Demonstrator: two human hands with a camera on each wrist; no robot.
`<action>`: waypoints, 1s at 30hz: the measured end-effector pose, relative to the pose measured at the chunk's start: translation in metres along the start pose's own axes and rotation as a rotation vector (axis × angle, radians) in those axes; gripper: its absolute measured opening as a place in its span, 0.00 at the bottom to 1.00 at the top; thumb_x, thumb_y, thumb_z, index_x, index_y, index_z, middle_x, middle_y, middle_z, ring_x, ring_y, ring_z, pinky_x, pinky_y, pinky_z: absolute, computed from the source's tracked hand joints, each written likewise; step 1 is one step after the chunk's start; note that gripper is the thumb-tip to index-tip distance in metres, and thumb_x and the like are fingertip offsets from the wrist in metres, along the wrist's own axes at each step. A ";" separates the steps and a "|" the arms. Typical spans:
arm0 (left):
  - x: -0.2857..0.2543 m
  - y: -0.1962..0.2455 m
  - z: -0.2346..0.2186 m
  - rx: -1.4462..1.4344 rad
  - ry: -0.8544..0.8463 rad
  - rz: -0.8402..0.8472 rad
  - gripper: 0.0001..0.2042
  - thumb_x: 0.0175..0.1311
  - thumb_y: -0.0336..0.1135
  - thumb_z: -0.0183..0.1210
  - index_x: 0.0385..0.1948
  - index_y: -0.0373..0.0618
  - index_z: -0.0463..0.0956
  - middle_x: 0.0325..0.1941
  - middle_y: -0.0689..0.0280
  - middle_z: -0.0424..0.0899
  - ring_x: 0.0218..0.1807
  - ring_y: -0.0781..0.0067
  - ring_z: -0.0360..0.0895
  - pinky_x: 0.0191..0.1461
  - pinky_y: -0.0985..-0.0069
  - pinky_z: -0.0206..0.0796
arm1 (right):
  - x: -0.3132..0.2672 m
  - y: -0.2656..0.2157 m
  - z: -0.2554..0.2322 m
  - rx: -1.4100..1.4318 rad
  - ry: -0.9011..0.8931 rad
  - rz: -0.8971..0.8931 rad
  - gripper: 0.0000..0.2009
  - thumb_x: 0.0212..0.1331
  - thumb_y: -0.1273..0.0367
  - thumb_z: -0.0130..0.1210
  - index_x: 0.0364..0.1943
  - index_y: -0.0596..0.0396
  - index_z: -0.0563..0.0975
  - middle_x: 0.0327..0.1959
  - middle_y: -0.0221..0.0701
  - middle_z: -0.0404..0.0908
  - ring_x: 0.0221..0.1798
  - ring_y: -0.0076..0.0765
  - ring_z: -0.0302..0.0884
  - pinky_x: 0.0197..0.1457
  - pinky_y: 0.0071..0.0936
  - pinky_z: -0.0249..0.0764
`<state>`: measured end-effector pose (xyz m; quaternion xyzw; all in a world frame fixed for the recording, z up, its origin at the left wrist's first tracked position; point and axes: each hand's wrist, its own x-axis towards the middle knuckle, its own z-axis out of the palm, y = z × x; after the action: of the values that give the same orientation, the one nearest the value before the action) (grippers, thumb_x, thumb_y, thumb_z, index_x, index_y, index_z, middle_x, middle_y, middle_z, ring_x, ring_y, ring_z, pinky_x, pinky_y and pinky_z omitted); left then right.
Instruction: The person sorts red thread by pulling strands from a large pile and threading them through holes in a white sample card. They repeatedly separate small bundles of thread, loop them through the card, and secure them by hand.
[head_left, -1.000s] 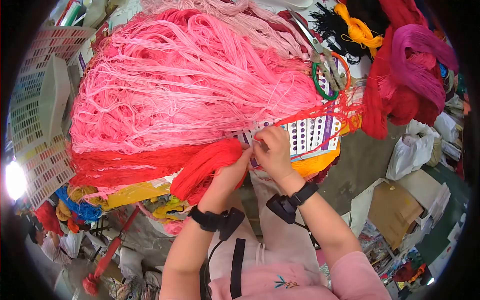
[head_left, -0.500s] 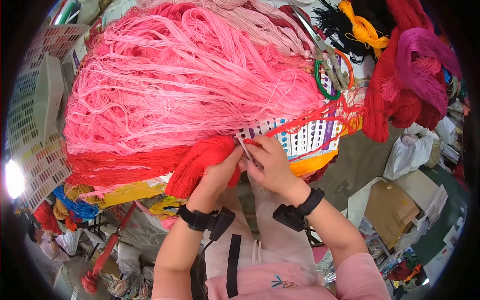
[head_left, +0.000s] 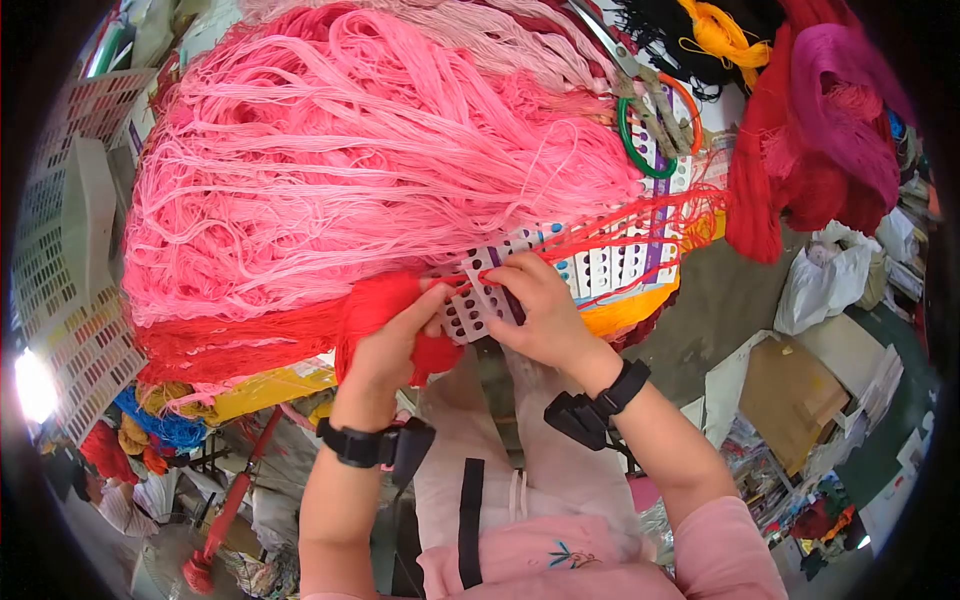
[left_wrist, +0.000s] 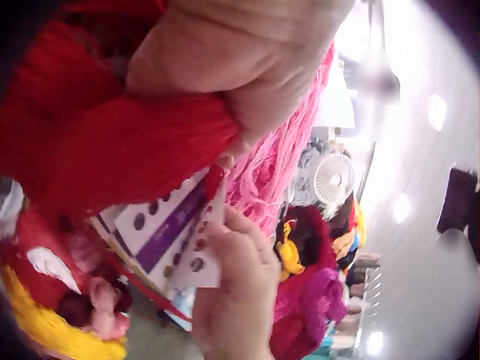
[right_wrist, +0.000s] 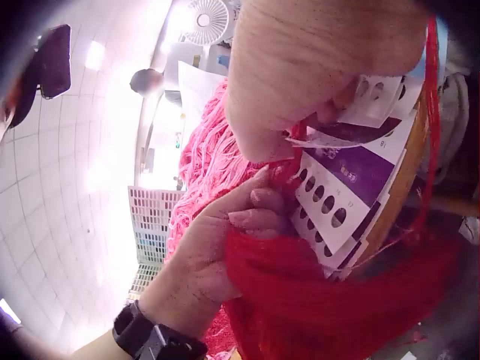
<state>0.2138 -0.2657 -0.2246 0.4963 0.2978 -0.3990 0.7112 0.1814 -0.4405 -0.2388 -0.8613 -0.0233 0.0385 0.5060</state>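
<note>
And there it was, the pink yarn heap, sprawled right across the work surface, with long red strands running along its near edge. Off to the left stood a white plastic basket; over on the right hung a purple skein against deep red yarn.

Front and centre came the red skein, bunched in the left hand, fingers curled round it, thumb and forefinger close together by thin red threads. Facing it, the right hand had its thumb and fingers bent narrow, pinching a white punched card beside those threads. Scissors lay beyond, handles over more cards, with loose red strands crossing those cards too.

Now the tricky bits! The skein and left palm blocked much of the left wrist view. The right palm covered its own fingertips in the right wrist view, and whether they gripped any thread as well, you couldn't tell.
</note>
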 end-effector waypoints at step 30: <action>-0.187 0.129 -0.184 -0.599 0.194 0.471 0.13 0.60 0.35 0.43 0.40 0.35 0.66 0.20 0.71 0.72 0.11 0.91 0.58 0.15 0.94 0.52 | 0.009 -0.016 0.020 -0.300 -0.045 0.135 0.20 0.30 0.69 0.59 0.34 0.57 0.70 0.33 0.39 0.64 0.38 0.45 0.64 0.39 0.32 0.62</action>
<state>0.2256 -0.0168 -0.0711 0.3569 0.3449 -0.0714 0.8652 0.1890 -0.4148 -0.2344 -0.9257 0.0180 0.0877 0.3674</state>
